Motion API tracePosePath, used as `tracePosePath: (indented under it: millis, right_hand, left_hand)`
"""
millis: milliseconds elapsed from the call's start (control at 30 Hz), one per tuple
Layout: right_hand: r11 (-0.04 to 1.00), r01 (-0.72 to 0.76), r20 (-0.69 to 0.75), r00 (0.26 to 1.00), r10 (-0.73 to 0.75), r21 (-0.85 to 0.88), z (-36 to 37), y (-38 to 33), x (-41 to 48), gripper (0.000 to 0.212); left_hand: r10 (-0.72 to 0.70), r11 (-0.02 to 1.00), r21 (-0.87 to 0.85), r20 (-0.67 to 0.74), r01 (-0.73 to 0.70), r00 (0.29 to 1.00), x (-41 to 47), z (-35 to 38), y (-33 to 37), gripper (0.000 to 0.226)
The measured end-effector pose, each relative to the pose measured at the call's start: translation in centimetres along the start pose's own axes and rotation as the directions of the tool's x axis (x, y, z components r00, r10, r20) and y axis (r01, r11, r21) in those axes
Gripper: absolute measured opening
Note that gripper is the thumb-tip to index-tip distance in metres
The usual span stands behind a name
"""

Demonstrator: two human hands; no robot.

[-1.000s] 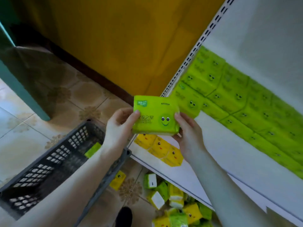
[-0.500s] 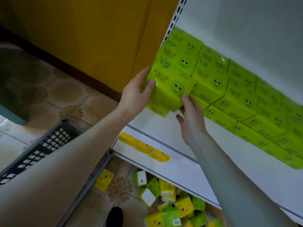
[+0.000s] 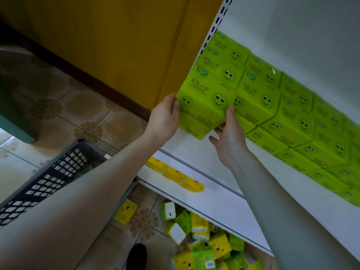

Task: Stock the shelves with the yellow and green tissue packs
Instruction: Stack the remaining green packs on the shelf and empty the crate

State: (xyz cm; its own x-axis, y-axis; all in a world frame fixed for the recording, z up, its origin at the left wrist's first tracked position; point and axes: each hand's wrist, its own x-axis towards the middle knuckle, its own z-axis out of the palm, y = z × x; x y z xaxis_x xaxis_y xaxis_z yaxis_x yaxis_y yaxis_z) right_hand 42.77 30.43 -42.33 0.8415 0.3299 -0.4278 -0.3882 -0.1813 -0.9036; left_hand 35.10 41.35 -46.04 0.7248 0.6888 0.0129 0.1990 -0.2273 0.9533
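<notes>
Pack (image 3: 204,106) got lifted into the green row's (image 3: 296,121) 9 o'clock end, nearly stocked; left hand (image 3: 165,115) and right hand (image 3: 228,139) both gripped it.

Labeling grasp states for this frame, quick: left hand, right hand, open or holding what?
Left hand: grips the left end of the green tissue pack.
Right hand: holds the same pack at its lower right corner, thumb against it.
</notes>
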Motion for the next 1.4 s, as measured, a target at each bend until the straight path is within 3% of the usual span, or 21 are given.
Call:
tracePosePath:
  millis: [100, 200, 333, 567, 867, 1000, 1133, 1400]
  right_hand:
    - [0.997, -0.014, -0.024, 1.000, 0.016, 0.074, -0.1, 0.0, -0.5, 0.053]
    - [0.991, -0.032, -0.143, 0.988, 0.051, 0.131, -0.3, 0.7, -1.9, 0.053]
    - [0.991, 0.014, -0.253, 0.967, 0.021, 0.133, 0.2, 2.8, -5.1, 0.032]
    - [0.998, -0.054, -0.115, 0.992, 0.058, 0.036, 5.5, 9.6, -10.9, 0.023]
    - [0.931, -0.269, 0.035, 0.957, 0.286, -0.248, 13.0, 22.7, -9.8, 0.021]
    - [0.837, -0.253, 0.102, 0.934, 0.341, -0.484, 16.0, 29.5, -5.5, 0.017]
    - [0.653, -0.135, 0.189, 0.897, 0.400, -0.745, 18.7, 37.9, 0.1, 0.019]
    - [0.387, 0.100, 0.249, 0.900, 0.358, -0.917, 23.7, 53.1, 11.0, 0.030]
  left_hand:
    - [-0.038, 0.999, -0.028, 0.029, 0.039, 0.999, -0.2, -0.1, -0.2, 0.041]
    - [-0.127, 0.991, -0.039, -0.006, 0.126, 0.992, -1.9, -0.5, -0.6, 0.045]
    - [-0.211, 0.973, -0.107, -0.078, 0.202, 0.974, -5.5, -2.0, -2.0, 0.042]
    - [-0.403, 0.915, -0.089, -0.145, 0.394, 0.903, -13.7, -7.4, -7.6, 0.034]
    - [-0.692, 0.716, -0.017, -0.147, 0.698, 0.707, -18.8, -14.0, -20.4, 0.036]
    - [-0.772, 0.623, -0.017, -0.173, 0.782, 0.612, -18.9, -14.5, -27.4, 0.035]
    - [-0.820, 0.555, -0.033, -0.188, 0.831, 0.541, -18.0, -13.2, -35.7, 0.033]
    - [-0.874, 0.480, -0.048, -0.110, 0.876, 0.473, -15.1, -8.2, -53.0, 0.033]
